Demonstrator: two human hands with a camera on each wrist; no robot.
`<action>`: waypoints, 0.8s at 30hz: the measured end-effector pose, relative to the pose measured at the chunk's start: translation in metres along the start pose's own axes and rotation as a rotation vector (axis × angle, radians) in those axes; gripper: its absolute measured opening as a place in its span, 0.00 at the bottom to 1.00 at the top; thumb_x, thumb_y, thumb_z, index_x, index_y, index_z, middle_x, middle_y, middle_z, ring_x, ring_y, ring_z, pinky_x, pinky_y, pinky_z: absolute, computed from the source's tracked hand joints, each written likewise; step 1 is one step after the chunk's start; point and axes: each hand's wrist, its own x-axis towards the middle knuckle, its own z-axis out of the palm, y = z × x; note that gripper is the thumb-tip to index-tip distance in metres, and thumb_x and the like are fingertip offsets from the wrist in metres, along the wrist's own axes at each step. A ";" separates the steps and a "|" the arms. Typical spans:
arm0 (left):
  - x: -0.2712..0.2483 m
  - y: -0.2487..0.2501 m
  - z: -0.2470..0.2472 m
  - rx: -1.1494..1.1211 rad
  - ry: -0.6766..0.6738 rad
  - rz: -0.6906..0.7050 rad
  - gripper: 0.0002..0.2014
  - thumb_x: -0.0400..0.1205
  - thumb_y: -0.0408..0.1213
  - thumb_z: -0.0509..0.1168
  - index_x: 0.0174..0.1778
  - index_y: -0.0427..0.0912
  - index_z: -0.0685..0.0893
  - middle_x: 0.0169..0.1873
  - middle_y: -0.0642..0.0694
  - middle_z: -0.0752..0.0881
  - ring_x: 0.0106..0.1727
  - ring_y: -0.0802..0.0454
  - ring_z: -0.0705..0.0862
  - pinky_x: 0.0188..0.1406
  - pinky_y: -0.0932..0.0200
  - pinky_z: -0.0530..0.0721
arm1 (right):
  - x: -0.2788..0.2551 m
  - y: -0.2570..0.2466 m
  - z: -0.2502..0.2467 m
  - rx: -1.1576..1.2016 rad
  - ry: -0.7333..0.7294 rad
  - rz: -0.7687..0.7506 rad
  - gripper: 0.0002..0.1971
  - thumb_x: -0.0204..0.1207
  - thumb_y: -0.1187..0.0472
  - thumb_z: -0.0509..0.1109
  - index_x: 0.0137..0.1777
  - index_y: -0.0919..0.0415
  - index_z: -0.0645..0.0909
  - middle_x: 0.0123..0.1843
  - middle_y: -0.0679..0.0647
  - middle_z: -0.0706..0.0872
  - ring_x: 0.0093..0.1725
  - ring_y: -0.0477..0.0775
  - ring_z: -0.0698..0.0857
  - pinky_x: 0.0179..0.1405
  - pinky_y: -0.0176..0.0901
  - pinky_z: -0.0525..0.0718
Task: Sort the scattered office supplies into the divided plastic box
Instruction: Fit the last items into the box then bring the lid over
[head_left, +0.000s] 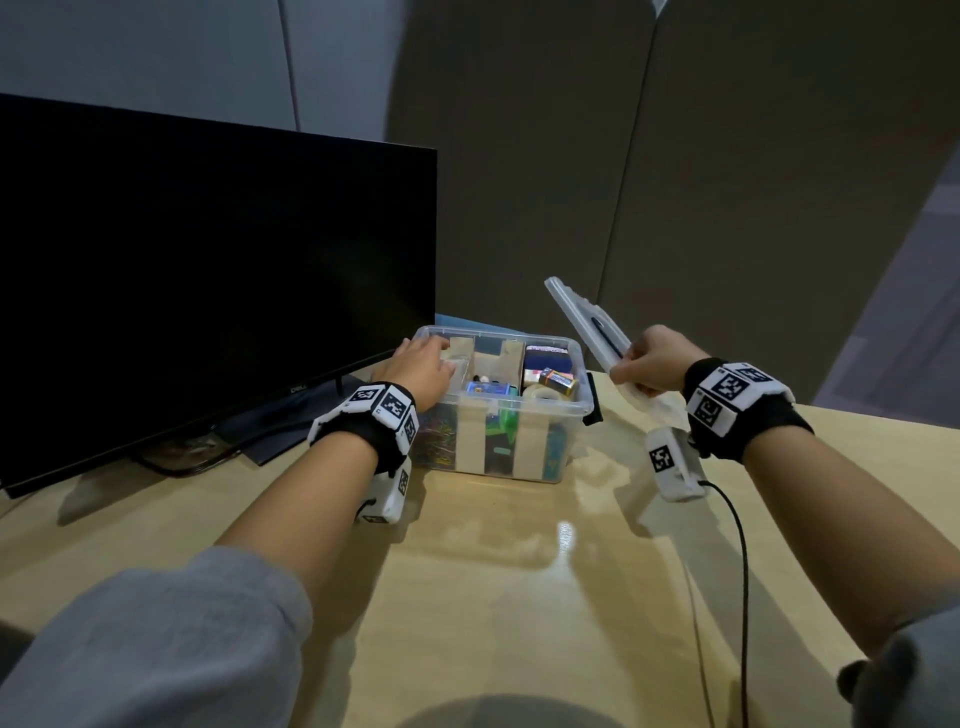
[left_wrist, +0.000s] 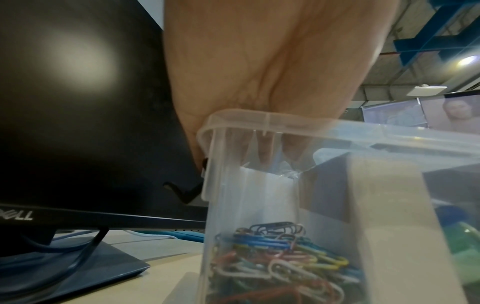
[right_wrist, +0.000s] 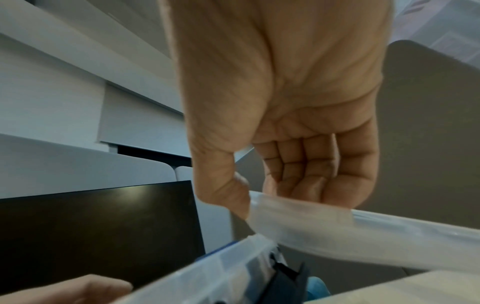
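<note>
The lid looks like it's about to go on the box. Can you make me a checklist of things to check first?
1. Lid held firmly: ok, the right hand grips its near end, tilted up in the air.
2. Lid lined up over the box: not ok, it is off to the right.
3. Left hand out of the way: not ok, its fingers reach inside the box's far left corner.
4. Paper clips inside their compartment: ok.
5. Nothing sticking above the rim: cannot tell, cardboard dividers stand near rim height.
6. Black latch free: ok, it hangs open.
</note>
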 end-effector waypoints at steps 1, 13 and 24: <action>0.001 0.001 0.001 -0.010 -0.012 0.014 0.22 0.88 0.45 0.53 0.80 0.52 0.64 0.79 0.46 0.68 0.81 0.47 0.62 0.73 0.39 0.69 | -0.004 -0.003 -0.002 -0.005 0.001 -0.013 0.07 0.72 0.61 0.76 0.39 0.63 0.81 0.36 0.56 0.84 0.34 0.50 0.82 0.32 0.38 0.82; -0.001 0.025 0.009 -0.007 -0.045 0.114 0.21 0.89 0.45 0.52 0.80 0.53 0.65 0.80 0.48 0.67 0.83 0.48 0.59 0.72 0.41 0.69 | -0.018 -0.025 -0.003 -0.073 -0.016 -0.160 0.06 0.71 0.63 0.75 0.37 0.62 0.80 0.37 0.56 0.83 0.37 0.51 0.82 0.37 0.39 0.83; 0.003 0.017 -0.005 -0.734 0.004 -0.012 0.23 0.89 0.43 0.54 0.79 0.40 0.63 0.71 0.43 0.72 0.71 0.47 0.73 0.68 0.52 0.71 | -0.025 -0.045 0.005 -0.461 0.009 -0.323 0.07 0.68 0.55 0.77 0.36 0.55 0.82 0.38 0.51 0.85 0.40 0.53 0.84 0.41 0.47 0.87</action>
